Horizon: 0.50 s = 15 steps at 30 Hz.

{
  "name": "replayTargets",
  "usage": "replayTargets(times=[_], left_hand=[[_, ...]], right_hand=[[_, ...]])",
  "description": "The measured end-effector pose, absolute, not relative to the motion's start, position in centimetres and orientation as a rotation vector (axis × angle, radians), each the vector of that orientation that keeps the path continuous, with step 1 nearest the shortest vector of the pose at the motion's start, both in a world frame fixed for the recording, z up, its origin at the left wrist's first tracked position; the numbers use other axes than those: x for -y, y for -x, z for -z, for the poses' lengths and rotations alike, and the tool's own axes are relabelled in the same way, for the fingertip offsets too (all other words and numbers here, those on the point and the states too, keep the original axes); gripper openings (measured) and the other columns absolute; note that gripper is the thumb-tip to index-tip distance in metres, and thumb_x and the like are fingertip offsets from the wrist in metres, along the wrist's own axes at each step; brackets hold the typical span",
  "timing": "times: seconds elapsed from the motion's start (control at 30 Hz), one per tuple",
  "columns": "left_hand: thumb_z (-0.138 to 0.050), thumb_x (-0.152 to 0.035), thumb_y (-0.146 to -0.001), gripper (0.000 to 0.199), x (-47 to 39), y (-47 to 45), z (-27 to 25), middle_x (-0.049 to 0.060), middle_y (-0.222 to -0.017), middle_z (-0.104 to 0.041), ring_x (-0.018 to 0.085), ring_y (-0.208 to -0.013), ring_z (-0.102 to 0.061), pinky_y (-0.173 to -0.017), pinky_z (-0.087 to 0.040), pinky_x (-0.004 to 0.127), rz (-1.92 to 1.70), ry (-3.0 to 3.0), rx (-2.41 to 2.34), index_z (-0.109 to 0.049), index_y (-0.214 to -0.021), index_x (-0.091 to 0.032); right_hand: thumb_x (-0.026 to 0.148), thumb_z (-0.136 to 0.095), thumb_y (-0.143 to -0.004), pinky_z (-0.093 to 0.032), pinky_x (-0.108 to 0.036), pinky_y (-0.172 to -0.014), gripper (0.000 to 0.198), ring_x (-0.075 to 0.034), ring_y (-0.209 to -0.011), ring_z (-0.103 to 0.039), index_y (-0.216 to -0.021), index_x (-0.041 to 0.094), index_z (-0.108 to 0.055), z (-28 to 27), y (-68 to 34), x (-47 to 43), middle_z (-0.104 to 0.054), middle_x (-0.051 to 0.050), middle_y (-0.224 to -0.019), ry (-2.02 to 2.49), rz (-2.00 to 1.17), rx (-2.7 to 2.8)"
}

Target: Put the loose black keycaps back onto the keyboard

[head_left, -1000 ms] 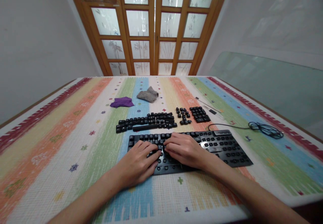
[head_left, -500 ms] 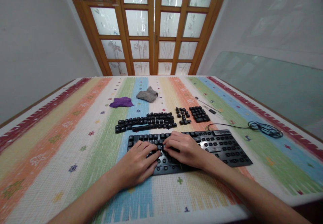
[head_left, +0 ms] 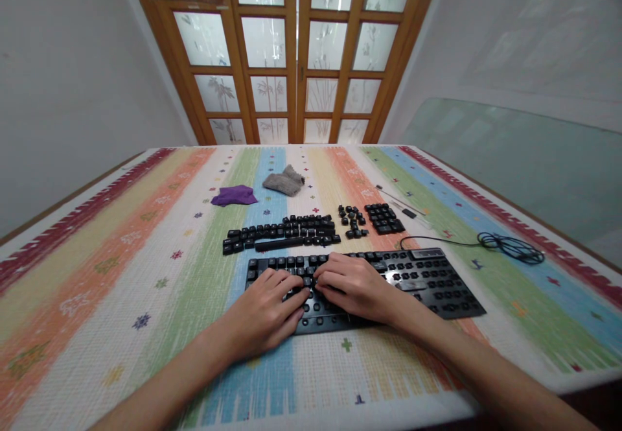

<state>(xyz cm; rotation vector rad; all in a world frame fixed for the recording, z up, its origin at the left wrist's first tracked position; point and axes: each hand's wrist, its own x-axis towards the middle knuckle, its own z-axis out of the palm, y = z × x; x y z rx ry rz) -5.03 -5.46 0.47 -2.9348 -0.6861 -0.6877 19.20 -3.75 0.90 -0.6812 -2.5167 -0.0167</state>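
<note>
A black keyboard (head_left: 449,285) lies near the front of the table, with keycaps along its top row and bare switch mounts showing over its right part and lower rows. My left hand (head_left: 269,308) rests over its left half, fingers curled and pressed together at a black keycap (head_left: 307,282). From the right, my right hand (head_left: 357,286) meets the same spot, its fingers bent and fingertips close against that keycap. Under both palms part of the keyboard is hidden. Just behind it, loose black keycaps (head_left: 291,230) lie in rows, with a long space bar (head_left: 279,244) in front.
Farther back lie a purple cloth (head_left: 234,195) and a grey cloth (head_left: 284,181). A number-pad block of keycaps (head_left: 383,218) and a thin stick-like tool (head_left: 401,201) are at the right. The keyboard's coiled cable (head_left: 510,247) rests on the striped tablecloth (head_left: 160,282).
Hardly anything differs. Both hands stay at the same spot on the keyboard, with only tiny finger shifts; the view has tilted very slightly.
</note>
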Motion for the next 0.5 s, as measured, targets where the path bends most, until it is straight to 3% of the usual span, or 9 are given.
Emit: replayTargets(times=[0.5], left_hand=[[-0.049,-0.02,-0.098,0.025,5.39,5.11,-0.33,0.012,-0.107,-0.063,0.026,-0.096,-0.056,-0.082,-0.045,0.042,0.666,2.948,0.686,-0.063,-0.117,-0.013]], right_hand=[[0.012,-0.042,-0.101,-0.04,-0.03,-0.06,0.033,-0.018,-0.071,-0.051,-0.075,0.017,-0.061,-1.49,-18.66,4.28,-0.068,-0.005,-0.081,0.646,0.188,2.555]])
